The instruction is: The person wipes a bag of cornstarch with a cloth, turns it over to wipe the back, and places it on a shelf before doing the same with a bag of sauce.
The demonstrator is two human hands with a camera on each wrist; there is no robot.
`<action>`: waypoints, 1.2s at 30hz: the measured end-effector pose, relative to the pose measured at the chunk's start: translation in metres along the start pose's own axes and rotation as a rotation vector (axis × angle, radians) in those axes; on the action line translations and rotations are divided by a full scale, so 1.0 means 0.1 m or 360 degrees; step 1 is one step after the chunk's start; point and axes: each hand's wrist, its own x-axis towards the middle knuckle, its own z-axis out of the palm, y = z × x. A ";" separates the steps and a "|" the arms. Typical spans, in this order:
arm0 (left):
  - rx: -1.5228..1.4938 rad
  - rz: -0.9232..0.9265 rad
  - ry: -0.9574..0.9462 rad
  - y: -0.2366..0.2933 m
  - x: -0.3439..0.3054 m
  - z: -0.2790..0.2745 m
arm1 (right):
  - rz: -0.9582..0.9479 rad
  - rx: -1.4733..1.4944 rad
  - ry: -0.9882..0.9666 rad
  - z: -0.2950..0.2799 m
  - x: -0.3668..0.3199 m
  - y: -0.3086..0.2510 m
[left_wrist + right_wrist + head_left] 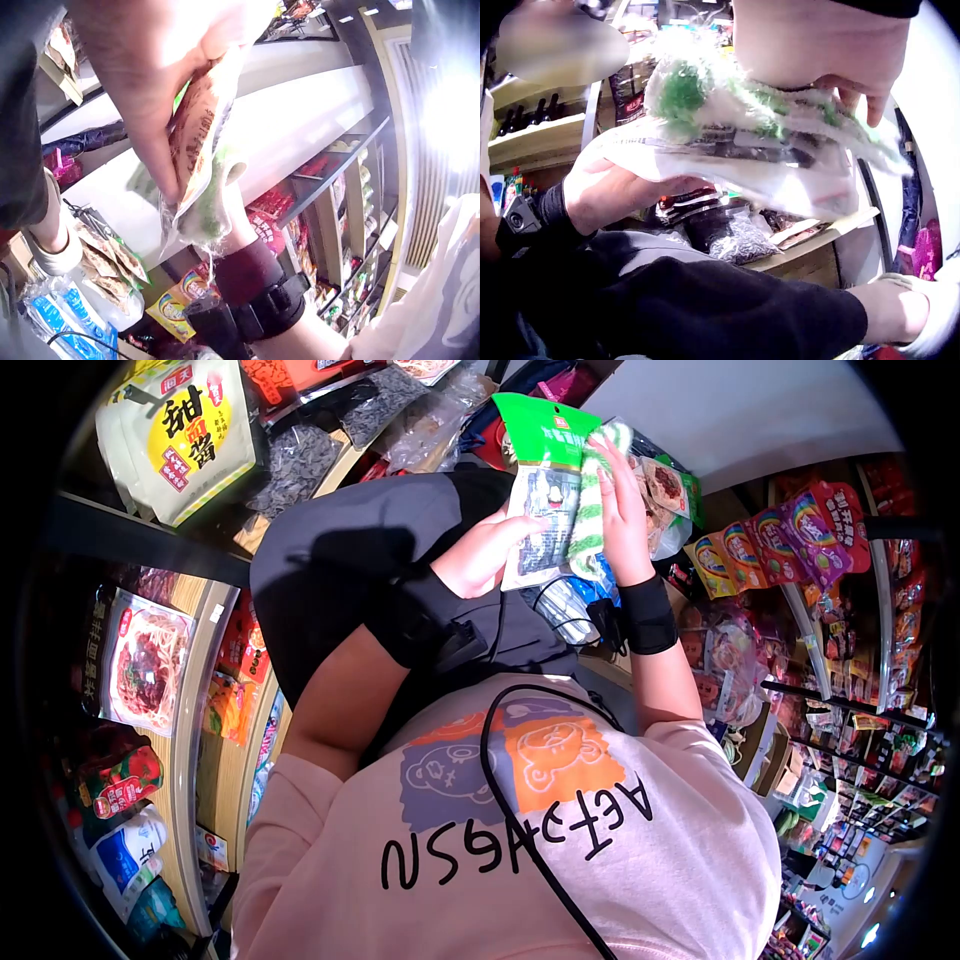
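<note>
In the head view, a food packet (545, 495) with a green top and a clear, pale lower part stands tilted above my lap. My left hand (480, 555) grips its lower left side, thumb across the face. Against its right side lies a fluffy green-and-white striped cloth (588, 510), held by my right hand (625, 510) with long fingers over it. From the left wrist, the packet (199, 131) shows edge-on with printed characters. In the right wrist view, the cloth (765, 105) covers the packet's upper side, and the right fingers bend down at its far edge.
Shelves with a large white pouch (180, 435) and a noodle packet (148, 660) flank me on the left. Rainbow candy bags (775, 540) hang at the right. Blue-and-white packs (67, 311) lie below my hands. A black cable (490, 750) runs over my shirt.
</note>
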 end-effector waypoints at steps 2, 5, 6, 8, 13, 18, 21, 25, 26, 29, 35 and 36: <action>-0.0051 0.0020 -0.0031 0.06 -0.03 0.03 | 0.0204 0.0363 -0.0006 0.03 -0.09 0.07; -0.0117 0.0052 -0.0052 0.12 -0.06 0.02 | 0.0816 0.0801 0.0028 0.03 -0.25 0.04; -0.0127 0.0075 -0.0047 0.16 -0.07 0.04 | 0.0911 0.1091 -0.0002 0.03 -0.30 0.04; -0.0070 0.0149 -0.0057 0.21 -0.06 0.04 | 0.1193 0.1550 -0.0009 0.01 -0.44 0.15; -0.0231 0.0231 -0.0144 0.32 -0.06 0.06 | 0.1083 0.2249 -0.0129 -0.06 -0.50 0.22; 0.0074 0.0308 0.0112 0.19 0.03 0.02 | 0.1166 0.1895 -0.0006 -0.18 -0.24 -0.12; 0.0320 0.0496 0.0284 0.17 0.04 0.06 | 0.1029 0.1635 -0.0081 -0.20 -0.24 -0.30; 0.0520 0.0568 0.0388 0.19 0.06 -0.03 | 0.1170 0.1652 -0.0211 -0.21 -0.27 -0.33; 0.0554 0.0586 0.0391 0.20 0.07 -0.04 | 0.1209 0.1620 -0.0183 -0.20 -0.27 -0.36; 0.0648 0.0753 0.0393 0.19 0.14 -0.11 | 0.1162 0.1679 -0.0014 -0.18 -0.30 -0.30; 0.1158 0.0974 0.0684 0.16 0.16 -0.15 | 0.0702 0.0931 0.0453 -0.09 -0.35 -0.43; 0.0999 0.0831 0.0624 0.13 0.13 -0.09 | 0.0550 0.0705 0.0436 -0.07 -0.38 -0.43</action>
